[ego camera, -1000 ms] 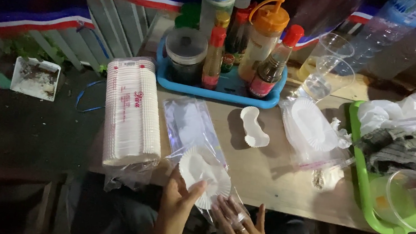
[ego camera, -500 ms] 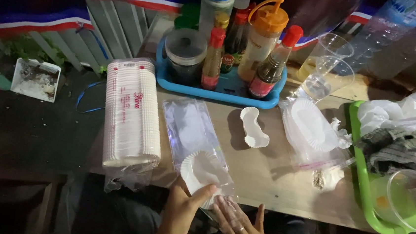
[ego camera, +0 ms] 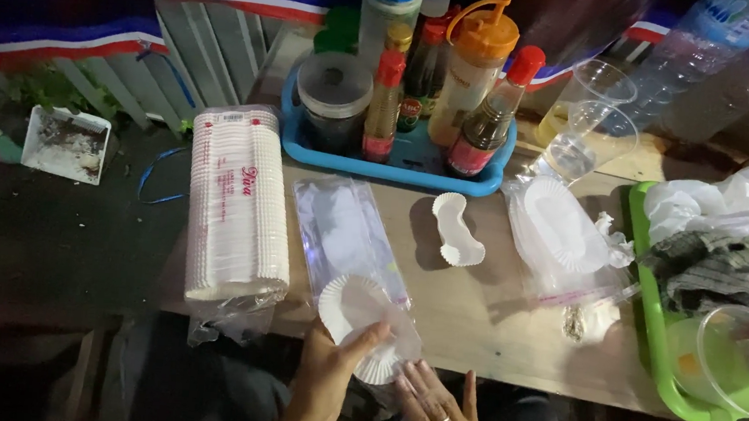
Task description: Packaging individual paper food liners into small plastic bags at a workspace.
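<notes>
Fluted paper tray [ego camera: 358, 312] in left hand [ego camera: 325, 385], seemingly inside clear sleeve [ego camera: 350, 235].

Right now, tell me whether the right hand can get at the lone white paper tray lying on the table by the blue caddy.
Probably yes. The right hand rests open at the table's near edge, and the lone paper tray lies straight ahead on bare tabletop; nothing stands between them. The left hand holds another paper tray, off to the side.

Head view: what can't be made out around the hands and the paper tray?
- Left hand: wrist cut off by the bottom edge.
- Right hand: palm cut off by the bottom edge; contact with the clear bag unclear.
- White paper tray: near rim hidden by left fingers; single or stacked, too dim to tell.
</notes>
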